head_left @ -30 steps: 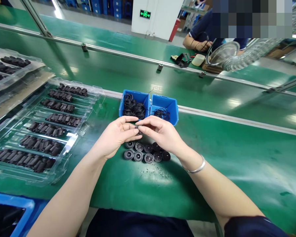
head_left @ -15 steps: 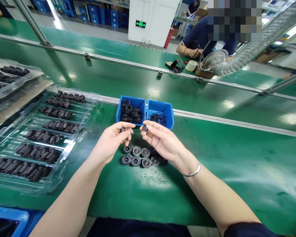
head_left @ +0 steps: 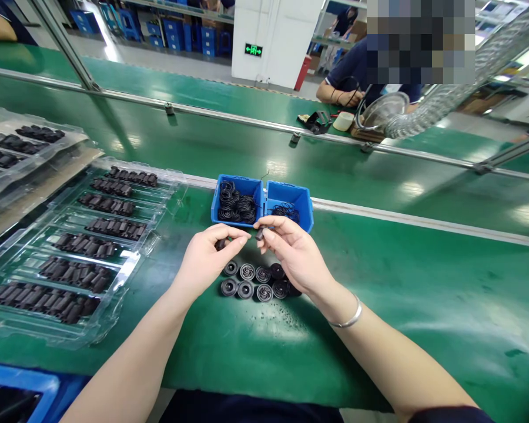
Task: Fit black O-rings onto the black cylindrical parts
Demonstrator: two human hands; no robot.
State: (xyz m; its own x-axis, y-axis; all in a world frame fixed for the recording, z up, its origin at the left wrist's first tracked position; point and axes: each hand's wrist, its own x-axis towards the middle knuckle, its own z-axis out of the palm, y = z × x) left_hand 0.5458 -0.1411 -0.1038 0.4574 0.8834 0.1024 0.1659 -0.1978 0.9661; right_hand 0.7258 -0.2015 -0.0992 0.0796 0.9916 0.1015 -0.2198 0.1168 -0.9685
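Between the thumb and fingers of my right hand (head_left: 297,252) is a small dark cylindrical part (head_left: 260,234). My left hand (head_left: 205,255) is closed, its thumb and index fingertips meeting close to that part. Another dark part (head_left: 221,244) shows tucked inside the left fingers, mostly hidden. Just below both hands, round black impellers (head_left: 264,292) stand in two rows on the green bench, some with curved vanes facing up. The right hand partly covers the ones at the right end.
Behind my hands, a blue bin (head_left: 214,202) holds black rings, and a second blue bin (head_left: 306,205) holds fewer. Clear trays (head_left: 132,264) of dark cylindrical parts lie at left. A metal rail (head_left: 229,114) crosses the bench; a co-worker's hand (head_left: 350,98) is beyond it.
My left hand has moved right, its fingertips closing in on the right hand's part. That part has turned from end-on to side-on. The whole view has shifted slightly.
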